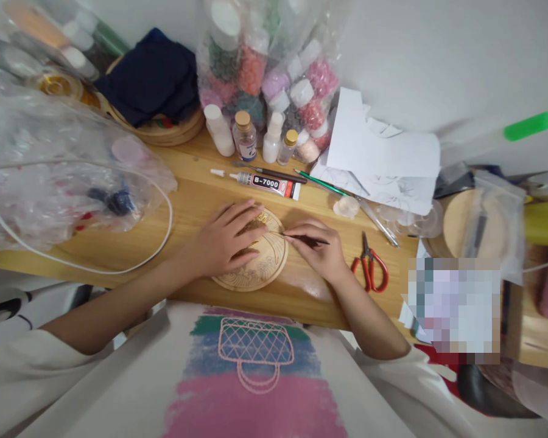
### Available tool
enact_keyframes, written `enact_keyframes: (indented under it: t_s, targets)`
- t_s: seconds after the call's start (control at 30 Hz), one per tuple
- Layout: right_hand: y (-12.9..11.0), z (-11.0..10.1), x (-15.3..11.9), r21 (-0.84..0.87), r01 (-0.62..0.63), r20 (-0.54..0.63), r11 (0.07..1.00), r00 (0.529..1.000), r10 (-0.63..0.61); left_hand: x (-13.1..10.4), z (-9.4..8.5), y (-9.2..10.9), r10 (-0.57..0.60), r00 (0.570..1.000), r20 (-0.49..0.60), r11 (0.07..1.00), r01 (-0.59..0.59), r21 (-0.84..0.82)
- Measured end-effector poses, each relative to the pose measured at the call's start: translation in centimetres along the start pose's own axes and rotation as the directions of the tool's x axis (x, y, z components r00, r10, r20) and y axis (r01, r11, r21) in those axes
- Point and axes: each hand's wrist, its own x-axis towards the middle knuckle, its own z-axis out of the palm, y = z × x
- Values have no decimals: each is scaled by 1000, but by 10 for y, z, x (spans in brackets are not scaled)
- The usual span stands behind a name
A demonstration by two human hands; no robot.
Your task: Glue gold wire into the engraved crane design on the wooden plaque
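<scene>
A round pale wooden disc (256, 277) lies on the table, with fine dark lines of a wave-like pattern and some gold-coloured parts near its top. My left hand (228, 240) rests across the disc's left side, fingers stretched out and spread, hiding part of the pattern. At the right edge, my right hand (317, 246) pinches a thin dark tool (317, 239) between thumb and fingers. Its tip points left onto the disc; its exact kind is too small to make out. Red-handled scissors-like cutters (369, 267) lie to the right of my right hand.
Behind the disc lie a B-7000 glue tube (267, 182) and a green pencil (324, 182). Small bottles (244, 137) stand before a bag of jars (274, 73). Papers (383, 152) are back right. Plastic bags (64, 164) and a white cable (132, 267) occupy the left.
</scene>
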Motion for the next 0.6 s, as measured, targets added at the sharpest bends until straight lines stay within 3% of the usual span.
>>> enact_keyframes:
  t_s: [0.6]
  targets:
    - [-2,-1,1,-2,-9,16,1000,1000,9,1,0,0,-15,1000,18,1000,16,-18]
